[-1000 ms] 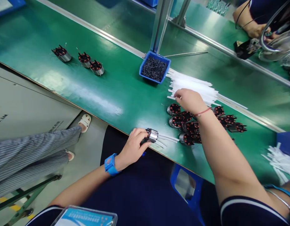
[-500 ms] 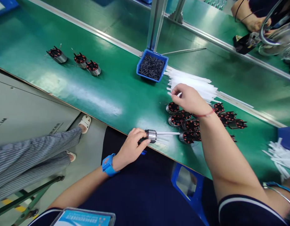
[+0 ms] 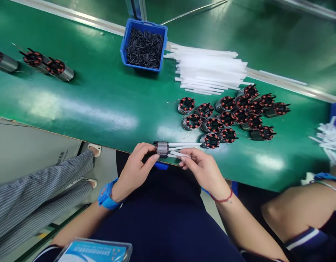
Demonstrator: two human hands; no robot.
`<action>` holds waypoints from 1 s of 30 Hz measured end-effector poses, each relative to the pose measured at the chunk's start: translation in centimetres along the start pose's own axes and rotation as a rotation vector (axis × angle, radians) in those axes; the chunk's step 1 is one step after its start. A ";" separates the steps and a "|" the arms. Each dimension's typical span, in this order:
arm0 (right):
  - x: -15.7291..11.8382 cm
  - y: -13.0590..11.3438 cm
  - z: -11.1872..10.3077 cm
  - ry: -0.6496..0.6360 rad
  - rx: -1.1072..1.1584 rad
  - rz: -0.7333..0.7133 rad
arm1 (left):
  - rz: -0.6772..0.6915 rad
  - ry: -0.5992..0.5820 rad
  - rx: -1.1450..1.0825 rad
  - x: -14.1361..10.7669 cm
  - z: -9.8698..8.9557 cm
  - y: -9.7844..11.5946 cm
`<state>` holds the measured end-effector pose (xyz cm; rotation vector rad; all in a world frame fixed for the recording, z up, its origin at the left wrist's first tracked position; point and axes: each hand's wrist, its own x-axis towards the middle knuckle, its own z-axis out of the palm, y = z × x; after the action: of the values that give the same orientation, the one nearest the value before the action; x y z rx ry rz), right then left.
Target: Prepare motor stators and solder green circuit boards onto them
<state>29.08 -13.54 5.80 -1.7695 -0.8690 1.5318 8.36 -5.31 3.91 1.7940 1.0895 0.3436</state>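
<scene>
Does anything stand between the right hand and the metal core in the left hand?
Only white tubes, which extend from the core towards the right hand; its fingers hold one. The left hand grips the core's opposite end, and nothing else visible stands between.

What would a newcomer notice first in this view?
Probably the fan of bright white tubes on the green bench, just right of the blue bin full of black pieces. Then the cluster of copper-wound cores below the tubes, and the left hand holding a similar core at the bench's near edge.
</scene>
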 end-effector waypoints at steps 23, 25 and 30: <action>1.9 -0.5 2.5 -0.058 -0.058 0.023 | 0.094 -0.150 -0.040 0.3 -1.1 -0.3; 2.0 -0.5 2.8 -0.062 -0.055 0.028 | 0.124 -0.179 -0.038 0.3 -1.3 -0.6; 1.9 -0.7 3.0 -0.094 -0.051 0.065 | 0.122 -0.095 -0.009 0.4 -0.9 -0.8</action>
<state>26.26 -11.48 4.95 -1.7889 -0.9116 1.6599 7.56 -4.31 3.55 1.8540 0.9135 0.3320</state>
